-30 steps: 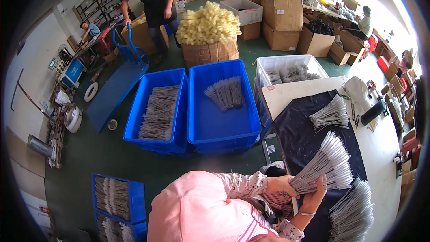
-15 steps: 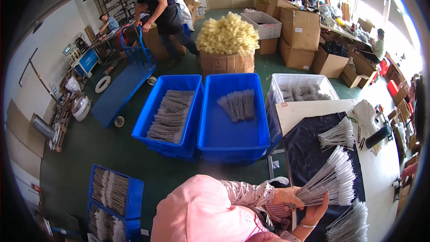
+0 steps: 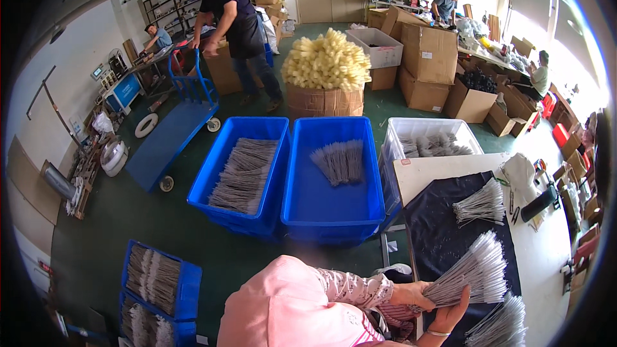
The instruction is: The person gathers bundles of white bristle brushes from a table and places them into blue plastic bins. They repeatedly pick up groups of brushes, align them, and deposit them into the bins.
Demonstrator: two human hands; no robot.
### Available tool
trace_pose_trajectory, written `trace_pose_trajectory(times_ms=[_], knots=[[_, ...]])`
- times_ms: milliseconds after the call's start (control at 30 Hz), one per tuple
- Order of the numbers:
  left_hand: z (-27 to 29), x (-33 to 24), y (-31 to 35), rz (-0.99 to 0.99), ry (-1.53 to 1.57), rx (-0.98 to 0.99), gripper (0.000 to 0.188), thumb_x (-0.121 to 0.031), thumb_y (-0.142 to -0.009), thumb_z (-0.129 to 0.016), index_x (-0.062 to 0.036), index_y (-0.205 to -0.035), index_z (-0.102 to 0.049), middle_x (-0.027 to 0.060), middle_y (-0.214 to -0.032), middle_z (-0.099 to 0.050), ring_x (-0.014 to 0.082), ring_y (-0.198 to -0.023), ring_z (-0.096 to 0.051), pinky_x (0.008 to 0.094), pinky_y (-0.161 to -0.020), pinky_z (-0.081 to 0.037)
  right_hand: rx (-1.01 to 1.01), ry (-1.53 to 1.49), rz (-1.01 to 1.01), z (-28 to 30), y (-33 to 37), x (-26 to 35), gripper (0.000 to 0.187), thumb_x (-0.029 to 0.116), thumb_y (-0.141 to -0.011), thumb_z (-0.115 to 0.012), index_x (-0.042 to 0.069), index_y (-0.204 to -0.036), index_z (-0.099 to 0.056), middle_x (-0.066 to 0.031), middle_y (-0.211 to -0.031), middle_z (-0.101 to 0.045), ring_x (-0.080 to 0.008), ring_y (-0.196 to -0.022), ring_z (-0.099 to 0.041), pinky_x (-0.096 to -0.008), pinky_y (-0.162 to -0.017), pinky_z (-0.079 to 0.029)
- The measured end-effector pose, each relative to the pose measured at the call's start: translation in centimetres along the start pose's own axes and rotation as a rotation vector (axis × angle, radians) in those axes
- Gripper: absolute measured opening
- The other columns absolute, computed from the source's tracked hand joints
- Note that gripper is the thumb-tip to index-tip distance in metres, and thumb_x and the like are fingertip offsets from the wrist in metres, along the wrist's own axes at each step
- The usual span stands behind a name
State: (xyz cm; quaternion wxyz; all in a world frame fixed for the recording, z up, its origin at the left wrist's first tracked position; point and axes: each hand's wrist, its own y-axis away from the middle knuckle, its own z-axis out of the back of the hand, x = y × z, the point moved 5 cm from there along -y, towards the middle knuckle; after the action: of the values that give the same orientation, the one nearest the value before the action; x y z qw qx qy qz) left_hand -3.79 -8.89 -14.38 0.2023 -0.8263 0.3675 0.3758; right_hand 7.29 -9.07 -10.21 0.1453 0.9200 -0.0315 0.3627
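Observation:
A fanned bundle of thin wire brushes (image 3: 475, 271) with whitish bristles is gripped between my two hands above the table. My left hand (image 3: 411, 295) is closed round the narrow wire end. My right hand (image 3: 452, 315) curls under the same bundle from the near side, a bracelet on its wrist. Beyond it, a smaller bundle of brushes (image 3: 481, 202) lies on the dark cloth (image 3: 427, 218). Another brush bundle (image 3: 500, 324) lies nearer me, just right of my right hand.
Left of the table stand a blue bin (image 3: 331, 209) with a few brush bundles, a fuller blue bin (image 3: 225, 217) and a white bin (image 3: 437, 123). Smaller blue crates (image 3: 186, 289) sit at lower left. A person (image 3: 234, 26) stands by a blue trolley (image 3: 173, 135).
The bundle tilts a little lower, still held in both hands. The whole view has shifted slightly. At the trolley, the person's arm has moved.

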Motion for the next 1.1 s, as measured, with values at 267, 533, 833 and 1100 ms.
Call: trace_pose_trajectory(times_ms=[267,533,833,1100], knots=[[-0.8,-0.9,0.7,0.105,0.063,-0.026,0.064,-0.028,-0.081,-0.074,-0.0084,-0.132,-0.041,0.0003,-0.097,-0.056,0.0088,-0.083,-0.053,0.0242,-0.066,-0.047,0.001,0.063,0.065,3.0,-1.5,0.2,0.035,0.028,-0.091,-0.057,0.000,-0.113,-0.054,-0.0093,-0.102,-0.061,-0.0187,-0.089,-0.061,-0.0324,-0.078,-0.052],[-0.2,1.2,0.6,0.108,0.061,-0.113,0.055,-0.017,-0.082,-0.071,-0.0029,-0.127,-0.043,0.0010,-0.104,-0.058,0.0091,-0.092,-0.055,0.0235,-0.081,-0.047,0.027,0.211,0.149,4.9,-1.6,-0.1,0.036,0.028,-0.089,-0.059,-0.002,-0.110,-0.054,-0.0111,-0.103,-0.061,-0.0200,-0.090,-0.061,-0.0347,-0.078,-0.052],[0.4,1.2,-0.3,0.105,-0.005,-0.094,0.057,-0.018,-0.081,-0.074,-0.0019,-0.127,-0.044,0.0016,-0.109,-0.057,0.0092,-0.097,-0.054,0.0232,-0.085,-0.046,-0.037,-0.045,0.011,3.4,-0.8,-0.4,0.036,0.025,-0.090,-0.059,-0.003,-0.113,-0.055,-0.0111,-0.103,-0.061,-0.0202,-0.095,-0.060,-0.0359,-0.085,-0.049],[-1.1,-0.7,-0.4,0.017,0.069,-0.105,0.063,-0.031,-0.079,-0.076,-0.0044,-0.125,-0.042,0.0010,-0.107,-0.054,0.0090,-0.099,-0.051,0.0229,-0.086,-0.044,-0.003,-0.102,0.036,5.5,-1.2,0.1,0.040,0.024,-0.092,-0.057,0.000,-0.123,-0.050,-0.0104,-0.104,-0.059,-0.0181,-0.097,-0.058,-0.0391,-0.086,-0.048]])
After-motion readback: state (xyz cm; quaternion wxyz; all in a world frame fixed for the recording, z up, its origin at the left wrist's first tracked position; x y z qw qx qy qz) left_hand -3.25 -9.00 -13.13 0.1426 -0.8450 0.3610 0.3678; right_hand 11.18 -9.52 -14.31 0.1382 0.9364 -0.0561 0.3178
